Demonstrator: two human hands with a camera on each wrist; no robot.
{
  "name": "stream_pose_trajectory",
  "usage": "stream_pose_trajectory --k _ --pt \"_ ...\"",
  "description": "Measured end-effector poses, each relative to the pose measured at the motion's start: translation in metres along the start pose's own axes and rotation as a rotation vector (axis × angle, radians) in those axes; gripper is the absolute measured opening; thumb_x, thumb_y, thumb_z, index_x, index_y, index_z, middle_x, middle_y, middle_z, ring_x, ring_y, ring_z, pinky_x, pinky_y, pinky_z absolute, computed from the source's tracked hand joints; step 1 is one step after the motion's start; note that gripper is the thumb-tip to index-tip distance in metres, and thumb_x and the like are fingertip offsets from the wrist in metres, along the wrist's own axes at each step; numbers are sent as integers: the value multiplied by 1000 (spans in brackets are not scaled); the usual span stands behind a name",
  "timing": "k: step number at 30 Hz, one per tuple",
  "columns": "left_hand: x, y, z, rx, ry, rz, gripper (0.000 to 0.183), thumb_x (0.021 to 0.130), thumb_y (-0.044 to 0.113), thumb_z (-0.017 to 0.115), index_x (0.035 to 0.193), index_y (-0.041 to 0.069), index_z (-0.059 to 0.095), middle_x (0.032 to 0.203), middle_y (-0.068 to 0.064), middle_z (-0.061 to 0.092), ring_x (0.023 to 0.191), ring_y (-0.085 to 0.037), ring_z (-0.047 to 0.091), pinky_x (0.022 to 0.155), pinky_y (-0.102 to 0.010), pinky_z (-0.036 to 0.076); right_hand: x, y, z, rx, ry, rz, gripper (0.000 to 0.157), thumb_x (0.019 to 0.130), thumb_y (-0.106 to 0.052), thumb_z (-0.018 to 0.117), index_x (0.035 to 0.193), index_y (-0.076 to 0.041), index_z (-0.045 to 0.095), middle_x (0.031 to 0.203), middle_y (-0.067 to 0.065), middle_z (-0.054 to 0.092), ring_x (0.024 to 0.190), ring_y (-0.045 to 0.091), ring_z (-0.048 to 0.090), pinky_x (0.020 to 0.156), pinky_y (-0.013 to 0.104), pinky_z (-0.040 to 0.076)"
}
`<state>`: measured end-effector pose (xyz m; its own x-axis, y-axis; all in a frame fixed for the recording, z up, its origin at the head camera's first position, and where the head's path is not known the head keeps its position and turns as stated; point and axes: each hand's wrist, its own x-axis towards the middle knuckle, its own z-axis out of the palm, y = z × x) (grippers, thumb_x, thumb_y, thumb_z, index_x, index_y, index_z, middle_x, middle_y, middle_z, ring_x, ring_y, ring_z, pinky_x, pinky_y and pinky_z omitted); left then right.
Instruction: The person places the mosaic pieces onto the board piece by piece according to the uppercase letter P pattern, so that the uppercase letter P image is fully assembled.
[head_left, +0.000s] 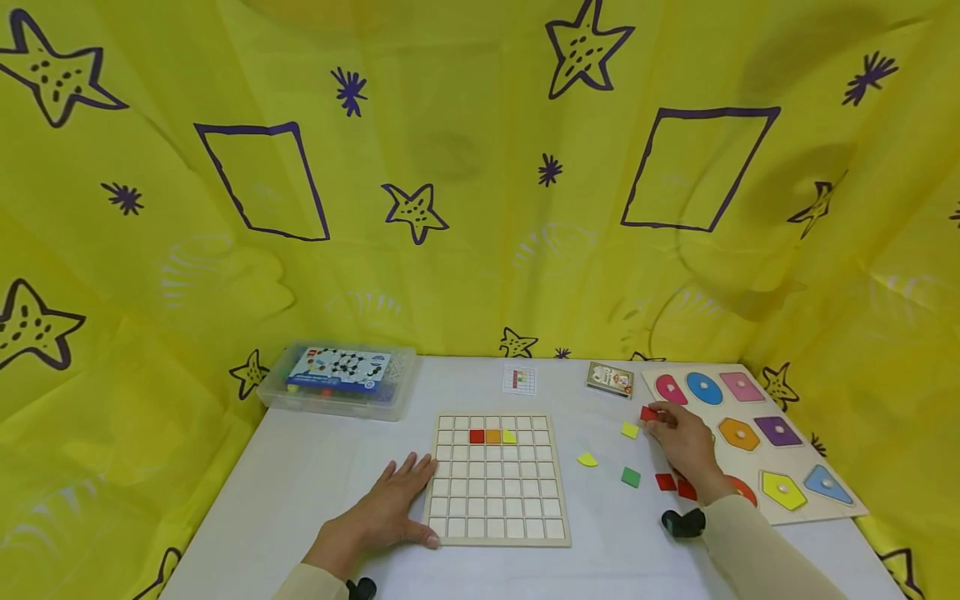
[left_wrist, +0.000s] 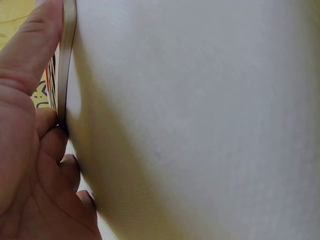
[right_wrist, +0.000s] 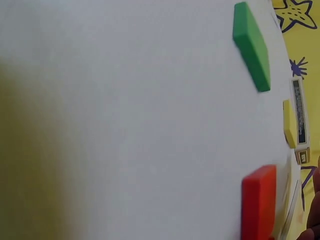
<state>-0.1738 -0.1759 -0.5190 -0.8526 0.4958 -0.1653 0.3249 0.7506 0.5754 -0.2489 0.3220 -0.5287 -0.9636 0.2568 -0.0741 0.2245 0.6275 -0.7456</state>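
My left hand (head_left: pixel 393 504) lies spread on the white table, its fingertips and thumb at the left edge of a wooden grid board (head_left: pixel 497 537). In the left wrist view, the thumb and fingers touch the board's edge (left_wrist: pixel 67 65). The grid's upper part holds a red tile (head_left: pixel 477 437), an orange tile (head_left: pixel 492 437) and a yellow corner-cut tile (head_left: pixel 509 437) in a row. To the right, my right hand (head_left: pixel 684 442) pinches a red square tile (head_left: pixel 648 413) between thumb and fingers. Under its wrist lie two more red tiles (head_left: pixel 665 482).
Loose pieces lie between board and right hand: a yellow square (head_left: pixel 629 430), a yellow wedge (head_left: pixel 587 459) and a green square (head_left: pixel 631 477). A shape puzzle board (head_left: pixel 738 437) is at right. Farther back are a pattern card (head_left: pixel 519 380), a small box (head_left: pixel 611 379) and a plastic case (head_left: pixel 339 382).
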Motion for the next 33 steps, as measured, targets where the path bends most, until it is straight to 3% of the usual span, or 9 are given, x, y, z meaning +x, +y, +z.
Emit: stream_pose_trajectory --k 6,10,17,25,33 --pt "-2 1 0 1 2 0 119 71 49 92 162 -3 35 170 -23 31 161 -45 18 131 -66 9 -3 -5 3 92 15 -32 40 106 -11 63 145 -4 60 132 25 62 116 37 54 78 20 51" --pt "-1 -1 1 3 1 4 120 71 50 92 162 -2 35 170 -22 32 161 -45 18 131 -66 9 -6 -12 6 135 6 -35 38 106 -10 62 144 -5 60 133 25 63 114 35 57 72 13 51" --pt "-1 -1 2 1 0 0 120 71 49 92 162 -2 35 171 -22 32 161 -44 18 131 -65 9 -11 -27 15 188 28 -51 35 104 -10 66 138 -4 63 127 25 69 108 31 62 71 13 53" --pt "-1 -1 2 -2 1 -3 119 70 49 93 162 -2 35 171 -22 31 162 -45 18 131 -66 8 -17 -39 27 268 -2 -95 35 103 -10 67 138 -5 65 124 19 71 97 15 64 74 15 57" --pt "0 -2 2 5 1 -6 120 71 49 92 163 -1 34 171 -21 31 162 -44 17 132 -65 8 -21 -52 42 295 30 -125 31 98 -7 73 129 -4 71 108 12 76 87 8 61 67 15 54"
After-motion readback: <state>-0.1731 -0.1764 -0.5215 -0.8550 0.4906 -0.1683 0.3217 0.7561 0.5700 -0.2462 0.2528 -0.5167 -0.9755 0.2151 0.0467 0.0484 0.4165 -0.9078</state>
